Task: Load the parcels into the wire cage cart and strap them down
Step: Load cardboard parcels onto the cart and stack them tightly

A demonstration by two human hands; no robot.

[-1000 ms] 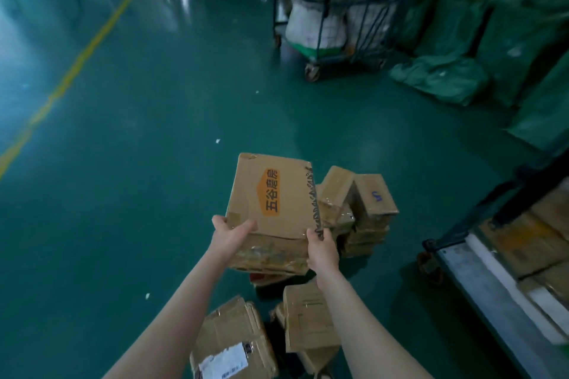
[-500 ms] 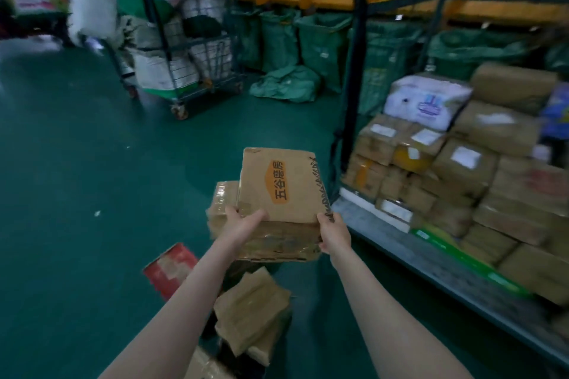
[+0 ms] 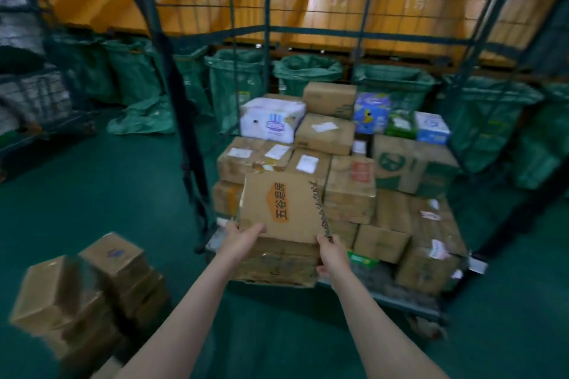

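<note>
Two hands held a brown box (image 3: 281,209) with an orange label. The left hand (image 3: 243,238) gripped its near left corner, thumb on top and fingers curled under. The right hand (image 3: 334,255) gripped the near right corner, fingers curled round the side. A second box (image 3: 277,266) sat under the first one, between the hands. Both were up in the air at the open front of the cage cart (image 3: 385,294). Many parcels (image 3: 348,191) were piled inside it. A stack of boxes (image 3: 92,286) stood on the green floor (image 3: 107,188) to the left.
</note>
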